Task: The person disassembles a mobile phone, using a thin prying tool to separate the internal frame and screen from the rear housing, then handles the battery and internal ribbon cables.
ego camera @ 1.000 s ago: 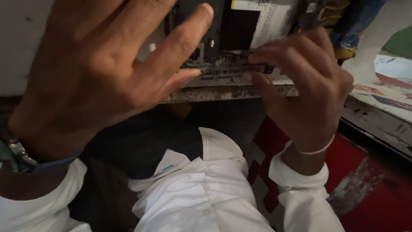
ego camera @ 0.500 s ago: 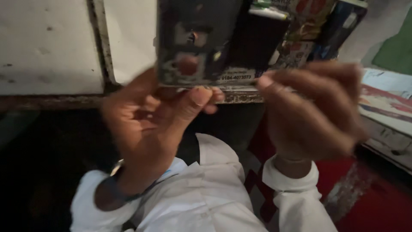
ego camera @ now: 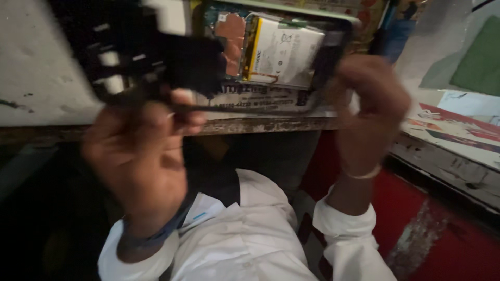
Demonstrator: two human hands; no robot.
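Plainly, the opened phone [ego camera: 276, 49], its white battery [ego camera: 286, 52] and circuit board exposed, is held up above the tabletop [ego camera: 260, 124], and separating it well calls, by judgement, for slow, even pulling. The right hand [ego camera: 372, 104] clenches its right end; the left hand [ego camera: 138, 151], fingers [ego camera: 185, 122] closed, grips the blurred black panel [ego camera: 151, 52] at its left end.

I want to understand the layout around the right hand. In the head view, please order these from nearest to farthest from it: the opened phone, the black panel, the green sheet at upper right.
1. opened phone: held up, its right end at the right hand.
2. green sheet: upper right, behind the hand.
3. black panel: far left, at the left hand.
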